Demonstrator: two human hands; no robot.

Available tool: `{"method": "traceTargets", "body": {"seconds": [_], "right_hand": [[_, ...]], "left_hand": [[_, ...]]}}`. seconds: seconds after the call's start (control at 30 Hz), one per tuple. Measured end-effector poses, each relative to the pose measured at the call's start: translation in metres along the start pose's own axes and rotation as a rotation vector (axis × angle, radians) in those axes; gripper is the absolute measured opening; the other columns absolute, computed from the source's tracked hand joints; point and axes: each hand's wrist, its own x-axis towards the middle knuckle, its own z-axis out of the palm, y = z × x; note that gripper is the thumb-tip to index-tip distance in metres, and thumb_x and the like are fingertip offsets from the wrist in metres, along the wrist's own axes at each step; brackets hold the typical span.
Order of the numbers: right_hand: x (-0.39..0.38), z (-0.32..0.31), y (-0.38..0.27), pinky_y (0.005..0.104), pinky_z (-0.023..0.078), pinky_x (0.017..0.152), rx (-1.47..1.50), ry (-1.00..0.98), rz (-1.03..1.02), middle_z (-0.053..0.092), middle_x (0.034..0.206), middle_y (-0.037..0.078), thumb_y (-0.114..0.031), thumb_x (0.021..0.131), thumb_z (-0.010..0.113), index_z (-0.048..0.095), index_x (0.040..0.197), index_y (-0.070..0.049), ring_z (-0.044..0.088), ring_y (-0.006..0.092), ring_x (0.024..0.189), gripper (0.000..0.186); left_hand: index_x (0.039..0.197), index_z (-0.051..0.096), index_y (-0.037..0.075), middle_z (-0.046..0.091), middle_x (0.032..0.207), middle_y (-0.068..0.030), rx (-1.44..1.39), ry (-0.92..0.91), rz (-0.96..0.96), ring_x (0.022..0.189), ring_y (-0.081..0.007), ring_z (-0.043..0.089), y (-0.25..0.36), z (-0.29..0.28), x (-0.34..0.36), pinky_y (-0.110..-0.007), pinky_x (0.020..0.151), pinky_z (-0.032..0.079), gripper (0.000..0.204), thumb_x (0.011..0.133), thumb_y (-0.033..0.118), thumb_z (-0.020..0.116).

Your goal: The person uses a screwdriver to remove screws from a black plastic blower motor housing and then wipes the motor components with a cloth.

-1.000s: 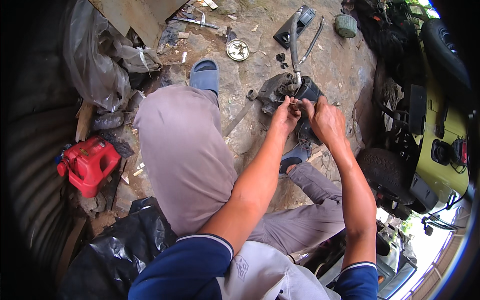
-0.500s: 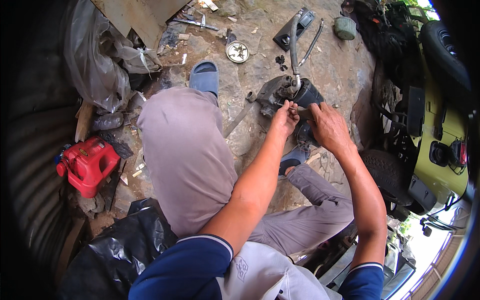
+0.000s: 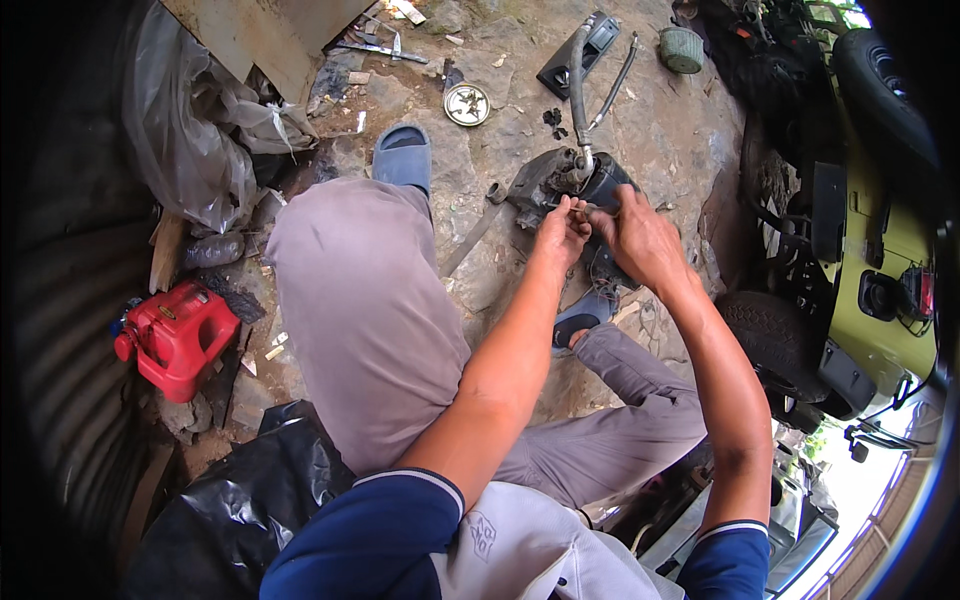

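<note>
Left hand [image 3: 563, 232] and right hand [image 3: 648, 245], both bare, almost meeting at the fingertips above a dark, grimy machine part [image 3: 540, 182]. Left fingers curled in, tips close together as if around something slim; right fingers bent inward toward them. Impossible to tell the contents of either grip: too small, too covered by knuckles. So close together probably for fine, steady fingerwork, with forearms stretched well forward over the lap

Machine part low on the rough stone ground [image 3: 500, 275], to the right of the left slipper [image 3: 403, 160] and just beyond the right slipper [image 3: 582, 318]; placed there, most likely, for reach by both hands between spread legs. On its right side, a black cylinder [image 3: 605, 183], partly hidden by the right hand. Up from a metal elbow, a thick grey hose [image 3: 577, 95], perhaps too stiff to lie flat anywhere else, leading away toward a black boxy part [image 3: 600, 45]

Farther off, a shallow round tin [image 3: 451, 113] with small bits inside, presumably gathered against loss among the stones. Near the hose, small black pieces [image 3: 555, 122] loose on the ground

At far left, a red jerrycan [image 3: 180, 340] and crumpled clear plastic [image 3: 185, 120]; at far right, an olive vehicle [image 3: 895, 340]
</note>
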Motion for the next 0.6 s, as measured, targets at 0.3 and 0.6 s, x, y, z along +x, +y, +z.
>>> {"method": "traceTargets", "body": {"seconds": [0.3,0.6], "right_hand": [[0.006,-0.009,-0.002,0.0499,0.052,0.076,0.029,-0.201,0.127,0.068,0.089,0.029,-0.039,0.092,0.06,0.056,0.097,0.002,0.066,0.0453,0.091,0.041],[0.041,0.003,0.011,0.0475,0.054,0.079,0.029,-0.296,0.174,0.065,0.092,0.02,-0.026,0.089,0.061,0.06,0.103,0.0,0.066,0.043,0.086,0.029]], "left_hand": [[0.095,0.063,0.011,0.064,0.085,-0.0005,0.004,0.061,0.006,0.072,-0.013,0.055,-0.001,0.004,-0.003,-0.028,0.066,0.044,0.021,0.099,0.031,0.061],[0.096,0.061,0.011,0.064,0.085,-0.0006,0.018,0.023,-0.023,0.071,-0.0123,0.057,0.0,0.008,-0.002,-0.029,0.062,0.045,0.024,0.099,0.035,0.059]]}}
